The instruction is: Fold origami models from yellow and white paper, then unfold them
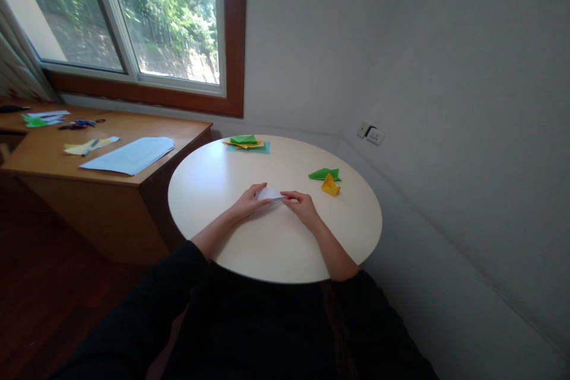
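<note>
Paper [269, 194], white and partly folded, lies on the round table [267, 243] between both hands: the left hand [247, 202] pins its near-left edge with curled fingers, and the right hand [301, 204] pinches its right tip. A likely slip, as I judge it, is the sheet skating on the smooth top while a crease is pressed, since only fingertips hold it; the fold would then land crooked. Pressing too hard at the thin tip could also tear or crumple it. The green fold [325, 174] and yellow fold [331, 185] sit near the right hand, and a wide sweep of that wrist could knock them. A paper stack [247, 143] lies at the far edge, well apart. No brand, label or writing can be read; sheets on the desk [133, 178] are too small to tell.
</note>
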Demonstrator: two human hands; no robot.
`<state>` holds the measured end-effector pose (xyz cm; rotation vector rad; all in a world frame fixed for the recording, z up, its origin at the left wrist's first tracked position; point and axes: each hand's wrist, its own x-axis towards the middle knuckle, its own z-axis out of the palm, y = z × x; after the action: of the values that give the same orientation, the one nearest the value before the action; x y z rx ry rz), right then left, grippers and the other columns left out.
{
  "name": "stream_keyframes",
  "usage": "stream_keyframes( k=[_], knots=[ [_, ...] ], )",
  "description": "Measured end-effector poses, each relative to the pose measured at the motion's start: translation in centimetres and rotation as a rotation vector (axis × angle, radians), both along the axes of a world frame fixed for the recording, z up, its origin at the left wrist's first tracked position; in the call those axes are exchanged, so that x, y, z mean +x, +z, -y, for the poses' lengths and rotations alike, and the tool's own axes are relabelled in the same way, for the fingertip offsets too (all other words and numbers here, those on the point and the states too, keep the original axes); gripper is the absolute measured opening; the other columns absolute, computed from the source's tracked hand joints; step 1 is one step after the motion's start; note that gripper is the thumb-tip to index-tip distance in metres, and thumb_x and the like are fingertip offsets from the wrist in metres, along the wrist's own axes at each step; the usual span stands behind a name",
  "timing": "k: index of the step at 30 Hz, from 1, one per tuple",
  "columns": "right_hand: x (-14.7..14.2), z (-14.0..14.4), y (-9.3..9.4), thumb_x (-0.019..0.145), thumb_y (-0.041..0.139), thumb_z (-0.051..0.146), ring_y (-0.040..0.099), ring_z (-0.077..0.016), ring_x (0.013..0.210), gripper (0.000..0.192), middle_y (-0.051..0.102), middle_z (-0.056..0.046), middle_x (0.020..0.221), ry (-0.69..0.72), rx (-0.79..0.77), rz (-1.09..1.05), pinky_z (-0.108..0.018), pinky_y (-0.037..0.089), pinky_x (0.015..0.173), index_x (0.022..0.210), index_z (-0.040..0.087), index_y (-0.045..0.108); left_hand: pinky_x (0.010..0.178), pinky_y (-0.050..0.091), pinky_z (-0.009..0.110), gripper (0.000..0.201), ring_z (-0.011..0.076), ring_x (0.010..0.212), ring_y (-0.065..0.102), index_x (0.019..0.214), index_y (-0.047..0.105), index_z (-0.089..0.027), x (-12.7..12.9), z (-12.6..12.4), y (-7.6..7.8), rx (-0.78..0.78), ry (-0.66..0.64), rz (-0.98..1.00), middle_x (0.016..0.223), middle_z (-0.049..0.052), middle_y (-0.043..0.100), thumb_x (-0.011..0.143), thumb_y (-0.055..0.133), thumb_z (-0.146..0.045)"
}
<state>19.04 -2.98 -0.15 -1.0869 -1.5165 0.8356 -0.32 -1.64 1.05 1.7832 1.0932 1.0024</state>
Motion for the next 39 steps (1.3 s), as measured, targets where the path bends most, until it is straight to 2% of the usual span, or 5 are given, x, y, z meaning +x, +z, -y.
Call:
stream_keyframes(
  k=[14, 23, 31, 35, 39],
  knots=[
    [-0.03, -0.05, -0.11, 0.067, 0.060, 0.025, 0.058, -0.0183, 0.086, 0.019, 0.067, -0.005, 0.090, 0.062, 0.035, 0.015, -0.030, 0.045, 0.071, 0.082, 0.022, 0.071, 0.101, 0.030, 0.038, 0.065, 0.0268, 0.119, 0.041, 0.122, 0.048, -0.010, 0.11, -0.32, -0.20, 0.050, -0.036, -0.032, 0.128, 0.016, 0.045, 0.065, 0.066, -0.037],
    [-0.02, -0.13, -0.24, 0.068, 0.059, 0.024, 0.059, -0.0183, 0.085, 0.019, 0.067, -0.006, 0.089, 0.030, 0.030, 0.068, -0.029, 0.046, 0.069, 0.082, 0.021, 0.071, 0.098, 0.034, 0.037, 0.058, 0.0249, 0.114, 0.045, 0.119, 0.050, -0.013, 0.11, -0.39, -0.43, 0.072, -0.044, -0.039, 0.124, 0.014, 0.049, 0.066, 0.065, -0.032],
    [-0.12, -0.11, -0.31, 0.067, 0.061, 0.026, 0.059, -0.0183, 0.083, 0.018, 0.067, -0.007, 0.088, -0.004, 0.026, 0.109, -0.027, 0.046, 0.064, 0.081, 0.019, 0.070, 0.083, 0.043, 0.033, 0.028, 0.0217, 0.096, 0.055, 0.090, 0.066, -0.015, 0.07, -0.73, -0.50, 0.096, -0.062, -0.029, 0.106, 0.010, 0.059, 0.068, 0.058, -0.029],
    [-0.25, -0.02, -0.24, 0.067, 0.062, 0.028, 0.060, -0.0186, 0.080, 0.018, 0.067, -0.008, 0.085, -0.004, 0.015, 0.091, -0.028, 0.047, 0.064, 0.079, 0.016, 0.070, 0.067, 0.042, 0.028, 0.028, 0.0175, 0.077, 0.056, 0.081, 0.067, -0.012, 0.24, -0.60, -0.58, 0.006, -0.086, 0.043, 0.087, 0.009, 0.064, 0.069, 0.056, -0.034],
    [-0.34, 0.09, -0.11, 0.067, 0.063, 0.032, 0.060, -0.0181, 0.076, 0.020, 0.068, -0.008, 0.081, 0.007, 0.003, 0.084, -0.029, 0.047, 0.066, 0.076, 0.015, 0.069, 0.059, 0.037, 0.025, 0.030, 0.0130, 0.062, 0.051, 0.073, 0.067, -0.010, 0.33, -0.29, -0.29, -0.053, -0.104, 0.067, 0.064, 0.004, 0.061, 0.069, 0.056, -0.038]
  ],
)
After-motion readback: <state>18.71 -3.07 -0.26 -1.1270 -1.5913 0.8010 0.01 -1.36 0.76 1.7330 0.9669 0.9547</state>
